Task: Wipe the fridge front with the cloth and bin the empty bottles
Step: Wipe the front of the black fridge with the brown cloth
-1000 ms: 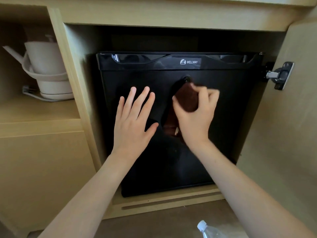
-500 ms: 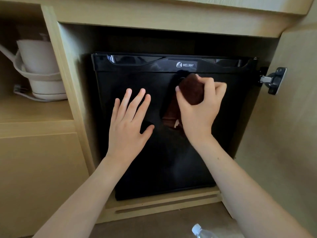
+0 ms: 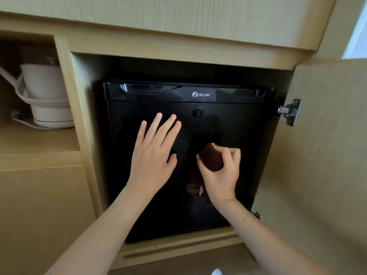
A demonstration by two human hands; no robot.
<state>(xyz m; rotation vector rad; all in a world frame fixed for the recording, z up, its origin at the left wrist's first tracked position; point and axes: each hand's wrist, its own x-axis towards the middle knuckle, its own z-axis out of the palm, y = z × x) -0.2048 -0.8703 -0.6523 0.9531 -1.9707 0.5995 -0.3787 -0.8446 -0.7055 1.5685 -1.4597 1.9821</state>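
A person's two hands work at the glossy front of a single black mini fridge (image 3: 234, 135) set in a wooden cabinet (image 3: 178, 48); only the forearms and hands are in view. The right hand (image 3: 220, 175) keeps a clenched grip on one dark brown cloth (image 3: 211, 159), bunched between thumb and fingers so that most of it is hidden, and presses it against the middle of the fridge door, where its dim reflection blurs into the black. The left hand (image 3: 154, 155) lies flat and released on the door just beside it, fingers spread. One bottle (image 3: 216, 272) is visible, and only as a white cap cut off by the bottom edge; whether it is empty cannot be told. One round keyhole (image 3: 198, 112) sits below the "WELLWAY" badge (image 3: 201, 94). The cabinet door (image 3: 327, 155) stands open at right with one metal hinge (image 3: 291, 111) plainly seen and a second barely showing low down. On the shelf at left, one pale kettle (image 3: 42, 82) is partly cropped. Half a second ago the cloth covered the keyhole near the badge; it has since come down to mid-door, the left hand has stayed put, and the view has pulled upward.
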